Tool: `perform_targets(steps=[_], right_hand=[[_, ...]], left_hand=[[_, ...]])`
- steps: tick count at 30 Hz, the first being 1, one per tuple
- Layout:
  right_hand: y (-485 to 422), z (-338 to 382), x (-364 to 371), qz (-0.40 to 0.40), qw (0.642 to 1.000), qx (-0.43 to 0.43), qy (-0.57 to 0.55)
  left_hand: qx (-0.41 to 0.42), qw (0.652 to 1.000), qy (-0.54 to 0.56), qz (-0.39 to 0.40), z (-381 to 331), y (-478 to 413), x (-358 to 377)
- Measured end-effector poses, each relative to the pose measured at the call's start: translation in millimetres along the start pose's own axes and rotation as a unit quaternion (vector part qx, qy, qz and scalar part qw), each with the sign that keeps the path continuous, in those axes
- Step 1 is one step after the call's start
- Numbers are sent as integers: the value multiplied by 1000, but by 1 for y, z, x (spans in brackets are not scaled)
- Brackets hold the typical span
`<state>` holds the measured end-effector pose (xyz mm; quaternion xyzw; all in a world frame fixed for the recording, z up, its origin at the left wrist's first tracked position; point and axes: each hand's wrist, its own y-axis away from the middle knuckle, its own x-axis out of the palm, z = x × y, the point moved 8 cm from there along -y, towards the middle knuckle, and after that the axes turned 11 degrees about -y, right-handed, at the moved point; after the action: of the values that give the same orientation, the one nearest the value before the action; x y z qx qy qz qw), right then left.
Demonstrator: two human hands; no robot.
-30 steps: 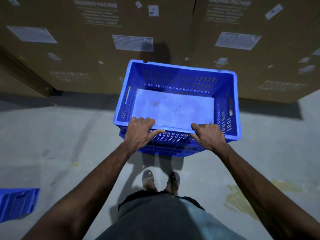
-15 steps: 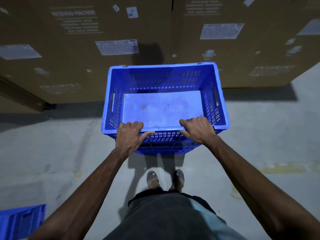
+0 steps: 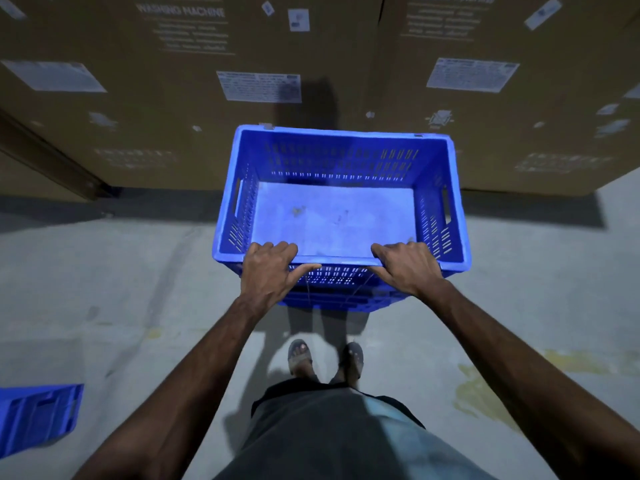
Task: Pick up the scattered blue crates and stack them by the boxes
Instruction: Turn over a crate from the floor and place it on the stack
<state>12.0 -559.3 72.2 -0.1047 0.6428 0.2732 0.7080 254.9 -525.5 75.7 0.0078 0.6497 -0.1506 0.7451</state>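
Note:
An empty blue slotted crate (image 3: 346,161) sits upright in front of me, close to the tall brown cardboard boxes (image 3: 194,109). Beneath its near side, part of another blue crate (image 3: 346,301) shows. My left hand (image 3: 268,271) grips the near rim on the left, fingers curled over the edge, thumb along the outer wall. My right hand (image 3: 410,268) grips the same rim on the right. A further blue crate (image 3: 38,415) lies on the floor at the lower left, partly cut off by the frame.
The cardboard boxes form a wall across the back. A grey concrete floor (image 3: 104,278) stretches to both sides, with a yellowish stain (image 3: 485,393) at the right. My sandalled feet (image 3: 325,358) stand just behind the crate.
The held crate has squared up to the boxes and come level from its earlier skew. Both hands keep their grip on the near rim.

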Motion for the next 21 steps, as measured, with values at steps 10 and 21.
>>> perform_targets(steps=[10, 21], right_hand=[[3, -4, -4, -11, 1000, 0, -7], [3, 6, 2, -22, 998, 58, -21]], left_hand=[[-9, 1000, 3, 3, -7, 2, 0], [35, 999, -8, 15, 8, -10, -1]])
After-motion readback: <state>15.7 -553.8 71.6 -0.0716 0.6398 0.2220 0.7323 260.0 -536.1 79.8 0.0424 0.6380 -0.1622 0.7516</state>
